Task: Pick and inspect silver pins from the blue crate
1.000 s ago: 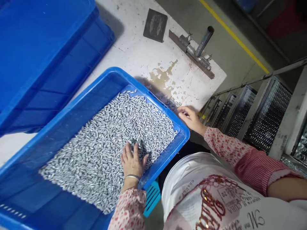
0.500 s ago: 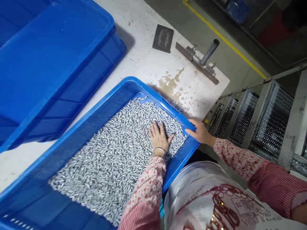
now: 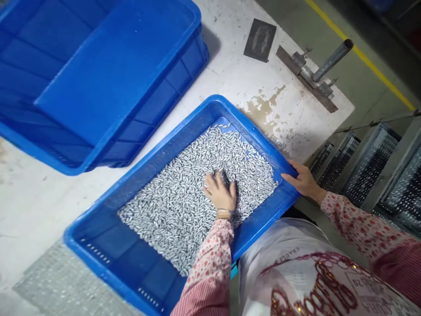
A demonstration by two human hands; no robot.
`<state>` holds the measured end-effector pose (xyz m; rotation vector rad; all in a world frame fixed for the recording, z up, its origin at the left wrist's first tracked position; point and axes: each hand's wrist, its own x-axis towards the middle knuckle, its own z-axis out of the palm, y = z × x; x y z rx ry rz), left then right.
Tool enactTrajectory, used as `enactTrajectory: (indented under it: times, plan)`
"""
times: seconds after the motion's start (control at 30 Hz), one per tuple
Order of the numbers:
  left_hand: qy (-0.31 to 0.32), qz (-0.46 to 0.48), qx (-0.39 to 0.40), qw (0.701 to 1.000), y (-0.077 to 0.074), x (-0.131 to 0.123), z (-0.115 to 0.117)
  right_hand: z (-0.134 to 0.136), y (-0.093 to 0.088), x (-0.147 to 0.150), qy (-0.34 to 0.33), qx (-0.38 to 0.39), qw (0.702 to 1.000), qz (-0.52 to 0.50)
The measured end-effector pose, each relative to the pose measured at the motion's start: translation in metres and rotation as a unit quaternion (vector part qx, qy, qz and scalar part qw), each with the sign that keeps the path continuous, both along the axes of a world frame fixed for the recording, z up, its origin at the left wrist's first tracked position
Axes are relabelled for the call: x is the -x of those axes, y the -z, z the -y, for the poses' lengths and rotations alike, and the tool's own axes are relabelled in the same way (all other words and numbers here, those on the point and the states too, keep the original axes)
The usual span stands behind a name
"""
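Observation:
A shallow blue plastic tray [image 3: 158, 145] holds a wide layer of small silver spindle-shaped metal pieces [image 3: 171, 197]. My left hand [image 3: 221, 193] lies palm down on these pieces near the middle of the layer, fingers spread, slightly blurred. It wears a bracelet on the wrist. At the tray's right corner, my right hand [image 3: 304, 179] grips the rim, thumb inside and fingers over the outer side. Both forearms are in pink, red-dotted sleeves.
A larger blue crate [image 3: 177, 66] stands on the worn white table [image 3: 226, 61] at upper left. Beyond the tray are a dark square plate [image 3: 260, 40] and a metal bar with clamps and a tube [image 3: 307, 79]. Metal steps [image 3: 371, 153] rise at right. A few loose pieces lie behind the tray.
My left hand has slid over the pieces, away from the tray's right end. My right hand keeps its hold on the rim. The view has shifted, showing more of the tray's left end.

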<state>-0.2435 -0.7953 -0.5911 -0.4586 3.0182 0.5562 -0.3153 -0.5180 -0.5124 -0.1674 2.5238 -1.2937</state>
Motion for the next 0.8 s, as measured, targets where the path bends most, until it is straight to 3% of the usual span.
enactTrajectory:
  times: [0.07, 0.17, 0.3, 0.47, 0.63, 0.8]
  plan:
    - [-0.117, 0.016, 0.04, 0.992, 0.006, 0.0, 0.027, 0.0, 0.0, -0.001, -0.002, -0.001, 1.0, 0.0]
    - [-0.179, 0.028, 0.057, 0.982, 0.015, 0.014, 0.046, -0.001, 0.001, -0.002, 0.002, -0.005, 1.0, -0.005]
    - [-0.15, 0.022, 0.054, 0.987, 0.021, 0.05, 0.032, -0.003, 0.003, -0.002, -0.003, -0.016, 1.0, 0.001]
    - [-0.109, -0.042, 0.017, 0.993, 0.01, 0.086, 0.016, -0.004, 0.005, -0.003, -0.004, -0.036, 0.999, -0.003]
    - [-0.19, -0.027, 0.004, 0.981, 0.003, 0.106, 0.053, -0.003, 0.004, -0.004, 0.002, -0.031, 0.999, 0.006]
    - [-0.159, 0.013, 0.036, 0.987, 0.007, 0.118, 0.09, -0.003, 0.003, -0.004, 0.008, -0.031, 0.999, 0.012]
